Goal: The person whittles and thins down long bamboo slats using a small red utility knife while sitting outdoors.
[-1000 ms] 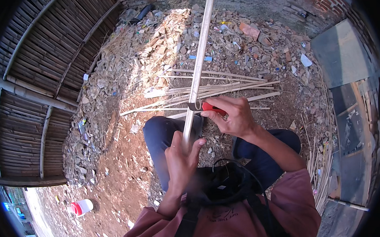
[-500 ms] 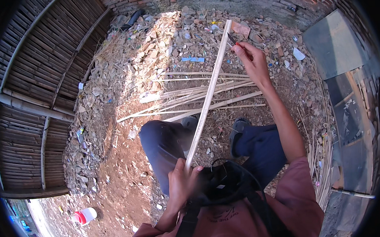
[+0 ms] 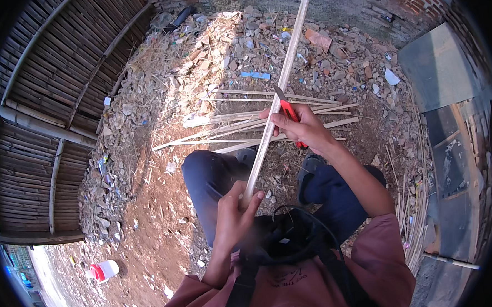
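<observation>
A long pale bamboo strip (image 3: 291, 55) slants up and away in front of me. My left hand (image 3: 235, 212) is closed round its near end, by my left knee. My right hand (image 3: 300, 125) grips a red utility knife (image 3: 289, 111) with its blade out. The blade lies against the right edge of the strip, about midway along. Fingers of the right hand also reach behind the strip. Beneath it, several split bamboo strips (image 3: 236, 126) lie loosely crossed on the ground beyond my feet.
Rubble and broken brick (image 3: 196, 61) cover the ground up to a brick wall (image 3: 350, 14). A bamboo slat wall (image 3: 27, 126) stands at left. Near it lies a white container with a red lid (image 3: 103, 270). Grey panels (image 3: 441, 65) and more thin strips (image 3: 413, 217) are at right.
My right hand has brought the knife back from the strip's far end to about its middle. My left hand has risen slightly, and the strip reaches farther out.
</observation>
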### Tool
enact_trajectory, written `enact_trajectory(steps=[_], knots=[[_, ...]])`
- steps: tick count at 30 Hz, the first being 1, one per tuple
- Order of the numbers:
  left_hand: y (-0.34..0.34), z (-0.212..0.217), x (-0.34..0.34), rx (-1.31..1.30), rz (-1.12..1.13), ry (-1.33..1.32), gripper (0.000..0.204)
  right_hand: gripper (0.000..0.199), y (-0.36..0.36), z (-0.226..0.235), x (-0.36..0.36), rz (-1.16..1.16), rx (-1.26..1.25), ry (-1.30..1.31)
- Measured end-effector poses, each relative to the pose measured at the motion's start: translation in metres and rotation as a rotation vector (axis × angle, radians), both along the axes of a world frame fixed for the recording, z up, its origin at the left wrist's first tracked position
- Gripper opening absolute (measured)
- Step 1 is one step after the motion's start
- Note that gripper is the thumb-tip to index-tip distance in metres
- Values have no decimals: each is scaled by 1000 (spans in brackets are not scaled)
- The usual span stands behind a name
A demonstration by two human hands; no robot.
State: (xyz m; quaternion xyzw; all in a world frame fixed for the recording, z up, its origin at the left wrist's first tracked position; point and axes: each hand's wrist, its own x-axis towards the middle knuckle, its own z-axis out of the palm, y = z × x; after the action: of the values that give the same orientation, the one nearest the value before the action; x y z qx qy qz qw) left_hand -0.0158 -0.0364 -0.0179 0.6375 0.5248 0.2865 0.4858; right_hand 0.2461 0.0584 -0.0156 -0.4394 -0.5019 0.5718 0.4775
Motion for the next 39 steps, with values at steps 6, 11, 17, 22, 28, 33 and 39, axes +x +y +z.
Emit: enact_trajectory(steps=[6,11,17,22,28,33,39], knots=[[5,-2,0,161,0,11,25,35,-5,14,12,-165,-44,161],[6,1,-10,76,40,-4,27,38,-9,29,15,-154,39,54],[8,22,-1,40,14,-114,25,29,-24,18,4,-198,430,-311],[15,17,2,-11,40,-182,33,28,-40,17,-22,-36,635,-582],[20,8,6,11,85,-429,37,32,-46,0,-45,11,878,-712],[20,4,5,25,96,-443,36,30,-46,-5,-49,6,898,-719],[19,6,4,3,85,-362,33,29,-47,-4,-48,6,886,-683]])
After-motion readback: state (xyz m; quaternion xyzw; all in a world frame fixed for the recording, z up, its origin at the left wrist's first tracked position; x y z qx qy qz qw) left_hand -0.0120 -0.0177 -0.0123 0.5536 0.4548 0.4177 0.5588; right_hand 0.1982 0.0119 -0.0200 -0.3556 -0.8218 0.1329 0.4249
